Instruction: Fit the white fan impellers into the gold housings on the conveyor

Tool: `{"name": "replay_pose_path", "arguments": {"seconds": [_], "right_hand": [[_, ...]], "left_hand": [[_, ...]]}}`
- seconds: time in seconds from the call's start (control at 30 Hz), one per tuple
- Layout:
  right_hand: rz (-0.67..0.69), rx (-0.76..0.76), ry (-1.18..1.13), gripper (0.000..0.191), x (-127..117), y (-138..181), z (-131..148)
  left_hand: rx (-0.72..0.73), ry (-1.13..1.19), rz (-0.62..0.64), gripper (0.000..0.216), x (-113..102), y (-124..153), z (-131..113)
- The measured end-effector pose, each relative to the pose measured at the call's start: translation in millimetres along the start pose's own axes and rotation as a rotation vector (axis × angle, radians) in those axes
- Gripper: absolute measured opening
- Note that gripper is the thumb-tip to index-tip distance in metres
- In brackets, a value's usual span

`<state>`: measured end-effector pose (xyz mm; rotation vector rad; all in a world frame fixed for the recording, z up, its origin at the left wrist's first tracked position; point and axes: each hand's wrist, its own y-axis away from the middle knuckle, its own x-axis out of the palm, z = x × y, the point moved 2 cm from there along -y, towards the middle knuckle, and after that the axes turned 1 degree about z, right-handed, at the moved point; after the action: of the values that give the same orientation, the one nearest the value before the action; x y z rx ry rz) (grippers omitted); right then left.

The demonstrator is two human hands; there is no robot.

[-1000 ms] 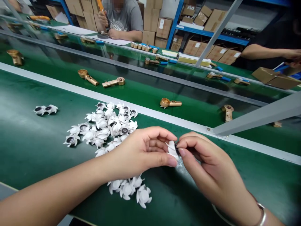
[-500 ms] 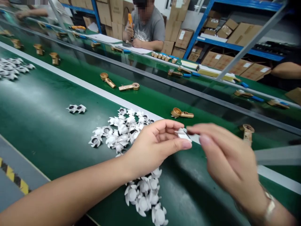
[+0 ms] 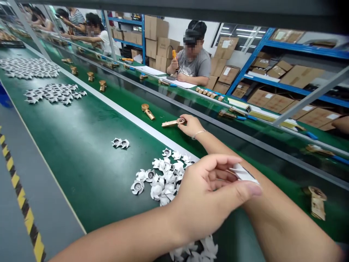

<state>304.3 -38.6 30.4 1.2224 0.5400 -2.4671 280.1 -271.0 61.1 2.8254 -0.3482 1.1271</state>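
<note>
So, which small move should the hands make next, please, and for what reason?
Probably the right hand should secure its grip on the gold part and bring it nearer: its fingers are at the round end, though a firm hold cannot be confirmed, while the left hand holds a white fan wheel.

Shirt lettering (image 3: 188, 70), box labels (image 3: 226, 71) illegible

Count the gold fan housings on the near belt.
7 gold fan housings that I can make out: one at the right hand, one just left, four farther left, one far right. The forearm or distance along the belt may hide more.
</note>
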Motion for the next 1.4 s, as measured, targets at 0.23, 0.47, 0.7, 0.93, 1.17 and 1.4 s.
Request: {"name": "replay_pose_path", "arguments": {"seconds": [0.23,0.47,0.7,0.93,1.17,1.4], "right_hand": [[-0.175,-0.001,-0.307,0.045,-102,192,-11],[-0.226,0.115,-0.605,0.038,-120,315,17],[-0.226,0.095,-0.599,0.043,-112,328,20],[-0.157,0.025,-0.358,0.046,-117,334,11],[-0.158,-0.224,0.210,0.036,-126,331,19],[-0.049,-0.264,0.193,0.030,-136,332,26]], "left_hand": [[0.105,-0.239,0.064,0.030,4,4,-26],[-0.116,-0.405,0.238,0.043,12,13,7],[-0.194,-0.335,0.211,0.048,16,16,21],[-0.276,-0.244,0.228,0.036,14,14,25],[-0.454,-0.168,0.166,0.051,8,8,33],[-0.655,-0.129,0.190,0.060,11,14,32]]}}
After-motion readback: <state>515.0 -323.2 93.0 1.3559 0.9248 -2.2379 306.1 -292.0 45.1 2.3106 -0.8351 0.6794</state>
